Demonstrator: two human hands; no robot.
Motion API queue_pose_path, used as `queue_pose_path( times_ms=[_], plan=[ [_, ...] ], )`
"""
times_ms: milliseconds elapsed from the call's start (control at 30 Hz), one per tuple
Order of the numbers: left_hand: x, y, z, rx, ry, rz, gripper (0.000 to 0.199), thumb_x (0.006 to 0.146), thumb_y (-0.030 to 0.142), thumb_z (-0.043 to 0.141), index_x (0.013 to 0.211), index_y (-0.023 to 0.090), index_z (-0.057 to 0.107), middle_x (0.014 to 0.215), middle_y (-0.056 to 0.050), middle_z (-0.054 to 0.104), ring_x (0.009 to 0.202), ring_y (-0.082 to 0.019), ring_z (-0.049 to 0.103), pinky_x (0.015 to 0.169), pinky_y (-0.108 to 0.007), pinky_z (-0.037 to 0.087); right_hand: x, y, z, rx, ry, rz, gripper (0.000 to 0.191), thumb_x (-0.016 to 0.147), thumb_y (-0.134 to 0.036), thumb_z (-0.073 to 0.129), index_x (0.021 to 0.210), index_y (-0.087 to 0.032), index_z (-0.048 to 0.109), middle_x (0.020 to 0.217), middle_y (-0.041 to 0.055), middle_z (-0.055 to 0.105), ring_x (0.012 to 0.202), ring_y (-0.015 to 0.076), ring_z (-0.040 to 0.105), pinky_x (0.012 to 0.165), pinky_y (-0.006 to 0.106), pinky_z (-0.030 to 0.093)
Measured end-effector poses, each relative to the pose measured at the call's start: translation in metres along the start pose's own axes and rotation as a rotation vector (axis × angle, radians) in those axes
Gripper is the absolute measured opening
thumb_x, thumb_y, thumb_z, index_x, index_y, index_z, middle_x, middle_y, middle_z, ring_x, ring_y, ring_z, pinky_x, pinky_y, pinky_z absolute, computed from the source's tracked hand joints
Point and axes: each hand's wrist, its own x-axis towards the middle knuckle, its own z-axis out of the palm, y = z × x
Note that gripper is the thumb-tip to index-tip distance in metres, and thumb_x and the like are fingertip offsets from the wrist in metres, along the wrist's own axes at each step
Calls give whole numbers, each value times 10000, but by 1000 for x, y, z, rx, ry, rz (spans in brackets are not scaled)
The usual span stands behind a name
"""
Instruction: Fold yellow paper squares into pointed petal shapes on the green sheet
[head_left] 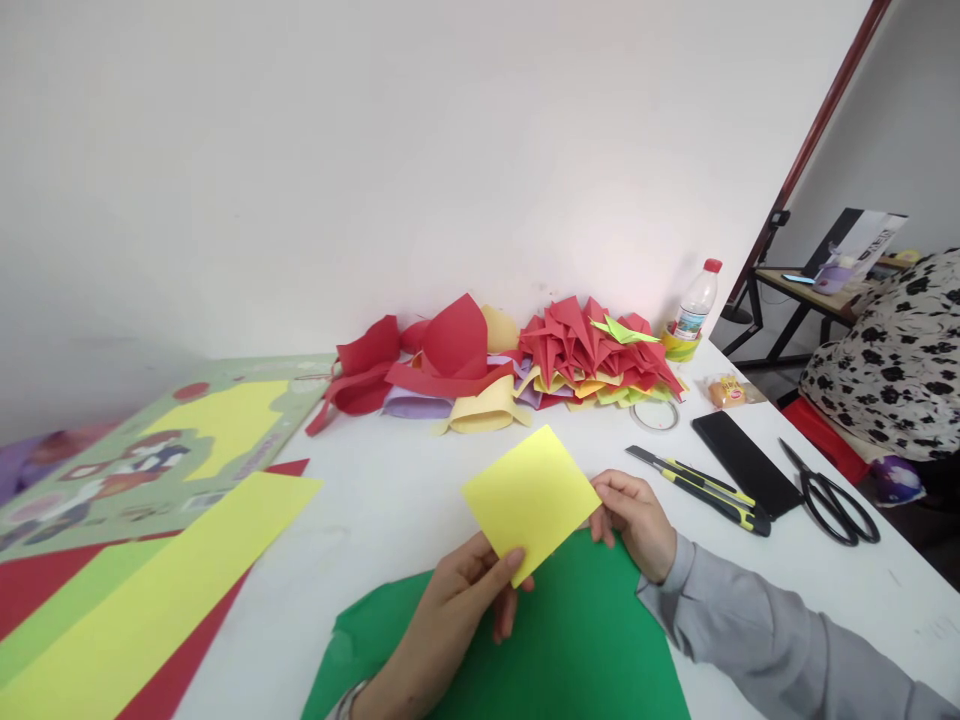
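Observation:
A square of yellow paper (536, 495) is held up in front of me, turned so that one corner points upward. My left hand (472, 600) grips it near the bottom corner, thumb on the front face and fingers behind. At the right corner, my right hand (634, 515) pinches the paper between thumb and fingers. Below both hands lies a large sheet of green paper (592, 640), its left edge creased. Part of the green sheet is hidden by my left hand and forearm.
Long yellow paper strips (172, 590) and a green illustrated board (300, 385) lie left. Folded red paper pieces (577, 340) are heaped by the wall. Rightward are a utility knife (705, 490), a black case (742, 460), scissors (832, 500), a tape roll (654, 414) and a bottle (696, 305). Someone sits far right.

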Motion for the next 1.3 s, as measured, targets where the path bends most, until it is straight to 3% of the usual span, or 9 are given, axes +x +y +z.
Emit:
queue_pose_path(
  times_ms=[433, 867, 1000, 1100, 1167, 1300],
  plan=[
    [3, 3, -2, -294, -56, -131, 454, 695, 572, 730, 665, 157, 549, 559, 12, 629, 310, -76, 490, 309, -186, 361, -1, -2, -3, -37, -175, 26, 393, 744, -535, 697, 717, -151, 617, 498, 8, 650, 361, 82, 476, 405, 200, 306],
    [5, 2, -2, -301, 20, -149, 510, 647, 626, 742, 682, 160, 539, 498, 7, 636, 280, -75, 472, 277, -169, 344, 1, 1, -5, -71, -222, -5, 464, 789, -598, 640, 708, -144, 589, 516, 7, 642, 371, 71, 468, 398, 191, 306],
    [4, 2, 0, -283, 38, -143, 507, 649, 626, 738, 710, 160, 548, 513, 9, 643, 295, -81, 491, 289, -175, 360, 0, 1, -5, -79, -263, -37, 458, 759, -547, 707, 955, -146, 600, 602, -6, 654, 414, 73, 501, 402, 176, 344],
    [3, 3, 2, -245, 46, -131, 516, 642, 635, 737, 724, 158, 558, 535, 6, 653, 306, -89, 507, 303, -190, 385, -2, 3, -3, -37, -264, -66, 673, 669, -399, 829, 1215, -237, 471, 815, -14, 644, 561, 93, 572, 427, 163, 408],
    [2, 3, 4, -213, 47, -122, 525, 633, 643, 737, 723, 158, 560, 543, 3, 659, 311, -97, 517, 308, -199, 395, -3, 5, -1, -21, -255, -102, 771, 648, -332, 852, 1280, -289, 413, 904, -18, 595, 624, 91, 581, 452, 159, 441],
    [2, 2, 4, -192, 45, -113, 538, 627, 656, 732, 724, 151, 573, 550, -3, 665, 312, -99, 523, 312, -200, 390, -3, 8, -1, -79, -254, -130, 719, 699, -335, 816, 1304, -294, 429, 936, -11, 538, 621, 74, 552, 463, 161, 464]
  ],
)
